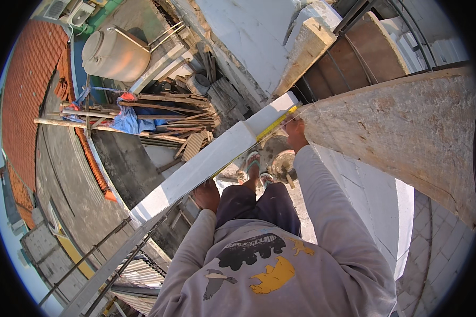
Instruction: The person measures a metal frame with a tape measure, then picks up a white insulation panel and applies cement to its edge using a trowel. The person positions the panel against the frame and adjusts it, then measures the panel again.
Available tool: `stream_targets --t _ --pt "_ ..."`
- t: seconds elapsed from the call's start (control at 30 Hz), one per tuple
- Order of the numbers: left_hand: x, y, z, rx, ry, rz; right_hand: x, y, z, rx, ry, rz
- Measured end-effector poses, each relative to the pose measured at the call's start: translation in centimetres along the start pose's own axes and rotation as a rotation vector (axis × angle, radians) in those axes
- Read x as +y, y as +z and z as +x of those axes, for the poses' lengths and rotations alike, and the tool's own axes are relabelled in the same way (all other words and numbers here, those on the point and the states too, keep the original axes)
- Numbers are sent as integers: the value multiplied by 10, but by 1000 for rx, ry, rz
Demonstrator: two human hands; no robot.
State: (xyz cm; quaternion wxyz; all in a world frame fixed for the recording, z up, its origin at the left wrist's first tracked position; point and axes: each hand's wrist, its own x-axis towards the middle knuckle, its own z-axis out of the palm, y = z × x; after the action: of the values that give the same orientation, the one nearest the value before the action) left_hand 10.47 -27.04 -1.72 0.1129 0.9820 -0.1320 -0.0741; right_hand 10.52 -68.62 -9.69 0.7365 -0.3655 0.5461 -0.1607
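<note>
A yellow tape measure (276, 124) is stretched along the near side of a white-topped parapet wall (195, 154). My right hand (296, 133) is closed on the blade at the wall's far right end, beside a rough concrete slab (394, 124). From there the blade runs down and left as a thin line, reaching my left hand (206, 195). That hand is closed against the near face of the wall; its fingers are in shadow and partly hidden. The tape's case cannot be made out.
Beyond the wall lies a pile of timber (174, 117) with a blue tarp (126, 119), near a large water tank (113, 54). Thin metal bars (98, 248) stick out at the lower left. A round bucket-like object (284, 161) stands beside my sandalled feet (253, 164).
</note>
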Motion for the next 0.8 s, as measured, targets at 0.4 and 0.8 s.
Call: stream_targets --t 0.4,0.8 --pt "14 -4 -1 121 -169 -161 4 -11 7 -77 -50 -26" --pt "2 4 -8 -35 -79 -54 -13 -3 -10 -131 -33 8"
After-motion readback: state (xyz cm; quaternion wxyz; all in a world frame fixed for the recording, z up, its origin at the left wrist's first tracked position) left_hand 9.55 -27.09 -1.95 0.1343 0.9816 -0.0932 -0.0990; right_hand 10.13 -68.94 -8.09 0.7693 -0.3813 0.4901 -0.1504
